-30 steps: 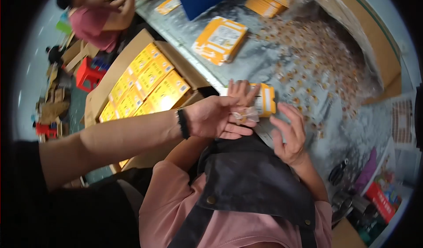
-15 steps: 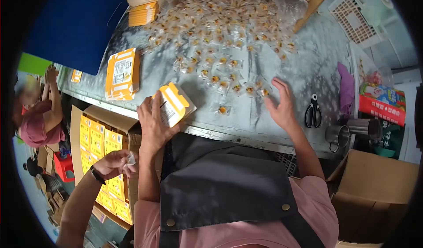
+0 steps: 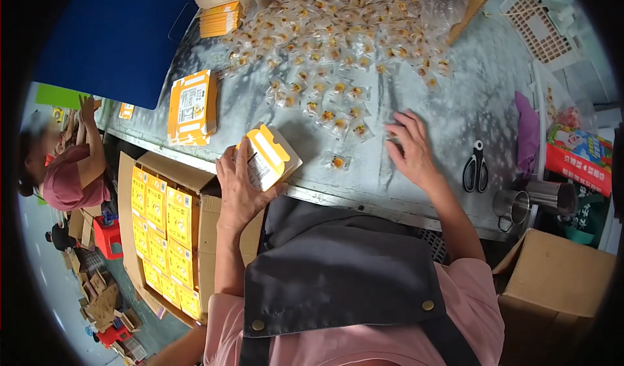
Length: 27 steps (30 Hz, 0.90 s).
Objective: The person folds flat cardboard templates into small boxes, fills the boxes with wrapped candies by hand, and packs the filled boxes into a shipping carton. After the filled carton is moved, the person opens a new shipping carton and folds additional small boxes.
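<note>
My left hand (image 3: pixel 239 187) is wrapped round a small white and orange carton (image 3: pixel 268 158) at the table's front edge, its printed side facing up. To the right, my right hand (image 3: pixel 411 146) rests low over the table with its fingers apart and nothing in them. Between the hands lie several small clear packets with yellow-orange contents, one (image 3: pixel 337 162) nearest the edge and others (image 3: pixel 327 115) just beyond. A large heap of the same packets (image 3: pixel 338 15) spreads from a plastic bag farther back.
Flat orange cartons (image 3: pixel 194 108) are stacked at left, beside a blue panel (image 3: pixel 104 35). Black scissors (image 3: pixel 476 168) and metal cups (image 3: pixel 511 205) lie at right. An open box of yellow packs (image 3: pixel 162 229) stands at lower left; a co-worker (image 3: pixel 75 171) is beyond.
The other person's arm with a small packet has withdrawn to the lower left. My right hand has moved slightly back from the nearby packets, and the view has shifted from the first frame.
</note>
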Tool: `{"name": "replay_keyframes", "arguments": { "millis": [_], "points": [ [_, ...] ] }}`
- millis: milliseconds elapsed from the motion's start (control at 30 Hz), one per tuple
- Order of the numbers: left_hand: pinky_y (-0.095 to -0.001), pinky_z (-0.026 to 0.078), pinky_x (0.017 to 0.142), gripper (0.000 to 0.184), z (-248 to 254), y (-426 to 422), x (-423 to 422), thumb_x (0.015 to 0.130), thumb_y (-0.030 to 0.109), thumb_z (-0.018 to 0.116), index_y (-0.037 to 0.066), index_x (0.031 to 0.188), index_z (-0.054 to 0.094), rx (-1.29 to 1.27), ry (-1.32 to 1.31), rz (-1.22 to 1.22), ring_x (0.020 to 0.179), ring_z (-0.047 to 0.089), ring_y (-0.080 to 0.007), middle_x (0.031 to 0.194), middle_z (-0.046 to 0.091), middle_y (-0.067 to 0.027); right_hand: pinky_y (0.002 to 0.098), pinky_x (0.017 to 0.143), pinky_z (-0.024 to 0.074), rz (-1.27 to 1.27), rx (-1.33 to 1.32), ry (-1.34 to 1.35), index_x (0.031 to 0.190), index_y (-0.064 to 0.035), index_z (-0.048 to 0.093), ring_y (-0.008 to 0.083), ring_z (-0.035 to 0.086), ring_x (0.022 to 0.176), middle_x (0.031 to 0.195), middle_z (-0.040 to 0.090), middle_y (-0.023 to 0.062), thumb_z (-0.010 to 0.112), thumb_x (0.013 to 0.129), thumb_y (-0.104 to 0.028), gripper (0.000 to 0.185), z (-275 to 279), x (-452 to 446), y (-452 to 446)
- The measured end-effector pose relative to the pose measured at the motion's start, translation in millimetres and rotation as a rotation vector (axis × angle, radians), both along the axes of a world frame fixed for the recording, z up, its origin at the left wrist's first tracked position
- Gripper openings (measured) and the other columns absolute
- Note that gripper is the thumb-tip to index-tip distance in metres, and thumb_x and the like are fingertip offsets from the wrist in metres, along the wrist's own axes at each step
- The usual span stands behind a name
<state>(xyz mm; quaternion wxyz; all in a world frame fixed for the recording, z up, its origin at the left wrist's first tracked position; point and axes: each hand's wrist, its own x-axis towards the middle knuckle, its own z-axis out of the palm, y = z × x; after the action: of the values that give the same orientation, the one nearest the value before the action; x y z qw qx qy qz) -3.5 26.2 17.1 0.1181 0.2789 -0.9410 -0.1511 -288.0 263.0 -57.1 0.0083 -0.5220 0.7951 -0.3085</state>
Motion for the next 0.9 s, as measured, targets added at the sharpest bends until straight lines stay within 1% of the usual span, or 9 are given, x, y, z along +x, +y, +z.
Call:
{"name": "replay_keyframes", "arguments": {
  "millis": [67, 200, 233, 367, 467, 567, 667, 700, 900],
  "points": [
    [-0.0514, 0.033, 0.101, 0.11, -1, 0, 0, 0.055, 0.041, 0.089, 0.0, 0.142, 0.035, 0.007, 0.004, 0.003, 0.116, 0.039, -0.0414, 0.127, 0.04, -0.026, 0.0497, 0.109, 0.0303, -0.052, 0.018, 0.037, 0.114, -0.0049, 0.058, 0.0392, 0.034, 0.132, 0.132, 0.046, 0.0176, 0.071, 0.081, -0.022, 0.039, 6, 1, 5],
    [-0.0511, 0.033, 0.101, 0.109, 0, 3, -3, 0.056, 0.04, 0.089, -0.001, 0.141, 0.035, 0.029, 0.005, -0.012, 0.116, 0.039, -0.0416, 0.127, 0.04, -0.0262, 0.0501, 0.113, 0.0243, 0.084, 0.031, 0.042, 0.127, -0.0021, 0.047, 0.0375, 0.028, 0.135, 0.138, 0.039, 0.0177, 0.076, 0.076, -0.041, 0.071, 24, 20, -32],
    [-0.0511, 0.033, 0.101, 0.109, 1, 4, -5, 0.056, 0.04, 0.089, -0.001, 0.141, 0.035, 0.033, 0.017, -0.017, 0.116, 0.039, -0.0418, 0.128, 0.04, -0.0264, 0.0505, 0.114, 0.0226, 0.125, 0.047, 0.0, 0.134, -0.0015, 0.041, 0.037, 0.025, 0.137, 0.141, 0.035, 0.0187, 0.078, 0.071, -0.052, 0.089, 18, 26, -45],
    [-0.0511, 0.034, 0.101, 0.11, 6, 8, -6, 0.053, 0.037, 0.09, -0.001, 0.141, 0.035, 0.025, 0.044, -0.027, 0.117, 0.039, -0.0423, 0.128, 0.04, -0.0267, 0.0511, 0.115, 0.0197, 0.144, 0.028, 0.037, 0.137, -0.0006, 0.038, 0.0388, 0.023, 0.138, 0.141, 0.034, 0.0205, 0.08, 0.064, -0.055, 0.1, 18, 50, -73],
    [-0.051, 0.033, 0.101, 0.111, 7, 8, -5, 0.052, 0.034, 0.09, -0.001, 0.141, 0.035, 0.034, 0.052, -0.032, 0.117, 0.039, -0.0423, 0.129, 0.04, -0.0271, 0.0493, 0.115, 0.0223, 0.104, 0.087, 0.088, 0.135, -0.0025, 0.04, 0.0379, 0.027, 0.136, 0.141, 0.035, 0.0188, 0.081, 0.064, -0.051, 0.096, 17, 51, -76],
    [-0.051, 0.033, 0.101, 0.111, 3, 9, -3, 0.053, 0.034, 0.09, -0.001, 0.141, 0.034, 0.061, 0.046, -0.034, 0.117, 0.039, -0.0425, 0.129, 0.039, -0.0277, 0.0503, 0.114, 0.0229, 0.099, 0.054, 0.03, 0.133, 0.0014, 0.041, 0.0382, 0.03, 0.133, 0.135, 0.041, 0.0189, 0.079, 0.07, -0.043, 0.085, 13, 44, -64],
    [-0.051, 0.033, 0.102, 0.111, 1, 8, -4, 0.053, 0.034, 0.09, -0.001, 0.141, 0.034, 0.078, 0.049, -0.033, 0.117, 0.039, -0.0428, 0.13, 0.038, -0.0282, 0.0491, 0.111, 0.0279, 0.128, 0.016, 0.028, 0.127, 0.0018, 0.046, 0.0383, 0.036, 0.129, 0.13, 0.045, 0.0169, 0.076, 0.076, -0.026, 0.066, -4, 42, -41],
    [-0.051, 0.033, 0.102, 0.111, 1, 7, -4, 0.053, 0.034, 0.09, -0.001, 0.142, 0.034, 0.08, 0.05, -0.036, 0.117, 0.039, -0.0428, 0.13, 0.038, -0.0283, 0.0478, 0.109, 0.0315, 0.128, -0.014, 0.027, 0.122, 0.0014, 0.05, 0.0377, 0.038, 0.127, 0.127, 0.046, 0.0159, 0.073, 0.077, -0.015, 0.052, 0, 44, -35],
    [-0.0512, 0.033, 0.101, 0.111, 1, 8, -3, 0.053, 0.034, 0.09, -0.001, 0.142, 0.034, 0.071, 0.056, -0.045, 0.116, 0.039, -0.0424, 0.129, 0.039, -0.0279, 0.0453, 0.104, 0.0374, 0.099, -0.048, 0.029, 0.12, -0.0002, 0.053, 0.0363, 0.042, 0.124, 0.126, 0.048, 0.0166, 0.069, 0.082, -0.015, 0.044, 22, 47, -57]
  ]
}}
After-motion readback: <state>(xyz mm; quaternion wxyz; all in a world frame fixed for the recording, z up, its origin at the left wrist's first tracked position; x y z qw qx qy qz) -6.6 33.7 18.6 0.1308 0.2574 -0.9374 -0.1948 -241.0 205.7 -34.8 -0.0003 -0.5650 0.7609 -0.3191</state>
